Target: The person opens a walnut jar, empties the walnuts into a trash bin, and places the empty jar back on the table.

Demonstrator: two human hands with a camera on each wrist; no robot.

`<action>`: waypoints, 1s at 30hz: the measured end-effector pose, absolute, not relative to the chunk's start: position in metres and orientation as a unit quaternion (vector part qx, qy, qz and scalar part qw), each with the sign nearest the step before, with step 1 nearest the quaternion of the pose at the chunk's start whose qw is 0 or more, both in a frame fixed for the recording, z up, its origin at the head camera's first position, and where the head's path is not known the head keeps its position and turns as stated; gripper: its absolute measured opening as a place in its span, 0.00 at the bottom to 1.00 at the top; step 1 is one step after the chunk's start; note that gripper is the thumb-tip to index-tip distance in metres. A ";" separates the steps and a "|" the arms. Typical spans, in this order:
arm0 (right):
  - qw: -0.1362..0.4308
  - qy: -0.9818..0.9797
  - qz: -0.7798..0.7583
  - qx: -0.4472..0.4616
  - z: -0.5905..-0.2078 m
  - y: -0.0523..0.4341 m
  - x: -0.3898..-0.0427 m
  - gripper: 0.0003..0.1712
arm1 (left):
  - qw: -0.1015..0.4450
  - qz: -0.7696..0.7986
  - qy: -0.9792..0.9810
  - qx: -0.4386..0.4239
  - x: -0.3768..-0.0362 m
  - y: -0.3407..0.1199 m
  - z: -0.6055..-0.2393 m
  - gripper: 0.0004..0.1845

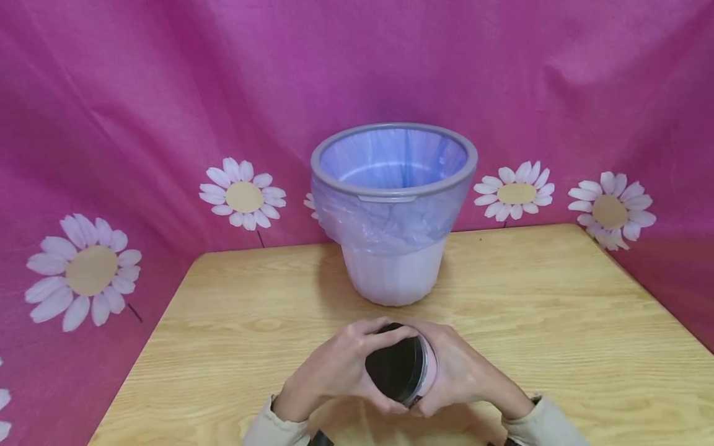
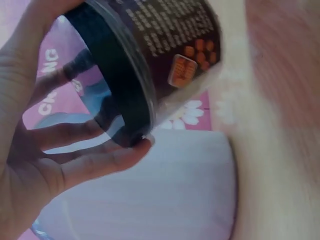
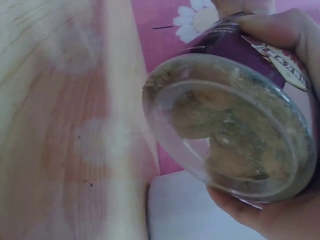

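Observation:
Above the near part of the table, both hands hold a clear plastic jar (image 3: 235,135) lying tilted on its side. My left hand (image 1: 337,365) grips the round black lid (image 1: 393,368), its fingers and thumb spread around the rim. Around the jar's body curls my right hand (image 1: 465,375), at the end away from the lid. In the left wrist view, a dark brown label (image 2: 175,40) with pale print wraps the jar. Through the clear base in the right wrist view, brownish residue shows inside. The lid sits on the jar; whether it is loose I cannot tell.
Beyond the hands, a white bin (image 1: 396,272) with a grey rim stands on the wooden table (image 1: 251,310), lined with a translucent bluish bag (image 1: 385,223) folded over its outside. Behind hangs a magenta cloth (image 1: 167,93) with white daisies.

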State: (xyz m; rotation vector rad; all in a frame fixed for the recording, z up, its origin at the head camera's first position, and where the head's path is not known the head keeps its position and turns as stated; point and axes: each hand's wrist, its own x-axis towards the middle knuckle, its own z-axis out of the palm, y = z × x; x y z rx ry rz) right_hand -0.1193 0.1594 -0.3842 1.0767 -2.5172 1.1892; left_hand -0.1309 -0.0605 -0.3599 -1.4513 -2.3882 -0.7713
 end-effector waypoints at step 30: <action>0.076 -0.817 0.408 0.399 -0.364 0.163 -0.118 0.65 | 0.121 -0.271 -0.781 -0.549 -0.122 -0.066 -0.341 0.50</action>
